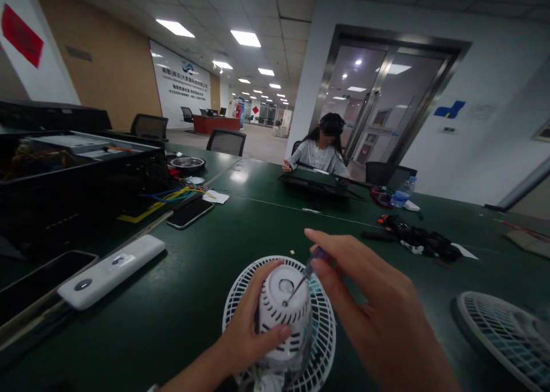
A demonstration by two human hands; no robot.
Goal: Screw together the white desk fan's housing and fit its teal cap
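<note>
A small white electric fan (294, 314) lies grille-down on the green table, its slotted motor housing facing up. My left hand (247, 329) is wrapped round the side of that housing, thumb across the slots. Between the thumb and fingers of my right hand (361, 289) is a screwdriver (310, 266) with a purplish, see-through handle. Its thin shaft slants down to the left, and the tip is at a small screw (285, 304) in the housing. Whether the tip sits in the screw head I cannot tell. The grille's lower part is hidden by the housing and my hands.
A white power strip (114, 271) and a phone (190, 213) lie at the left, near an opened black computer case (77, 191). Another round white grille (507, 329) is at the right. Across the table a person (322, 151) sits behind a dark monitor; a water bottle (403, 192) stands nearby.
</note>
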